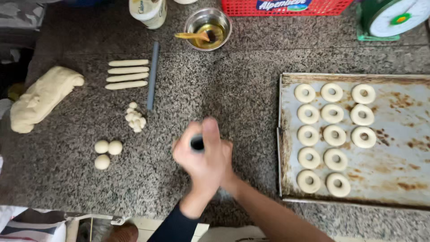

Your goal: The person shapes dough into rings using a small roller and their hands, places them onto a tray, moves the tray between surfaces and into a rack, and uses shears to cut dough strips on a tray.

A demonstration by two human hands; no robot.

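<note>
**Hands clasped over a dark cylindrical tool at mid-surface**

Hands meet near the centre of the speckled stone surface (251, 58), blurred by motion. The left hand (197, 168), its forearm in a dark sleeve, and the right hand (219, 154), its forearm bare, overlap so closely that their boundary is uncertain. Both sets of fingers are curled narrowly around a short dark cylinder (197, 143), whose open end faces the camera; which hand bears the grip cannot be told. Whether any dough lies under the tool is hidden.

Risks, as judged from the layout: the rusted baking tray (394, 170) lies just right of the bare forearm, so a wide elbow swing could nudge its edge and shift the dough rings (333, 135) set in rows on it. Left of the hands, three dough balls (107, 152) and a heap of small dough plugs (135, 118) lie loose on the surface and could be scattered by a stray sweep. A steel bowl of oil with a brush (208, 29) stands well apart at the far edge, as do four dough sticks (127, 74), a grey rod (153, 74) beside them and a large dough mass (42, 96).
</note>
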